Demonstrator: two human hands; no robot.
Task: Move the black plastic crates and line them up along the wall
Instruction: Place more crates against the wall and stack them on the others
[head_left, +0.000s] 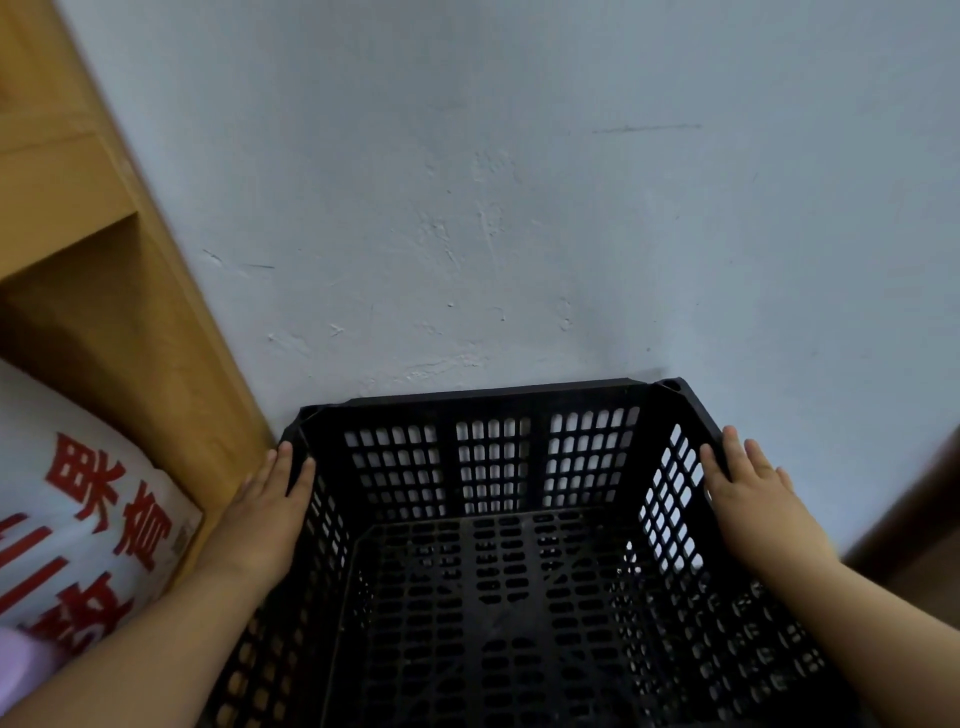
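Setting black crate (493, 452) against wall (519, 208).
Clamping side rims with left hand (270, 499) and right hand (748, 488), thumbs inside; possibly risking jamming left knuckles against wooden shelf (156, 338).

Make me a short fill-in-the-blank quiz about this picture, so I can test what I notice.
1. The left hand and right hand each grip a side rim of the ___ plastic crate.
2. Inside, the plastic crate is ___.
3. The white sack bears ___ characters.
Missing words: black, empty, red.

Black perforated crate (493, 397) upright, far rim by wall (519, 208).
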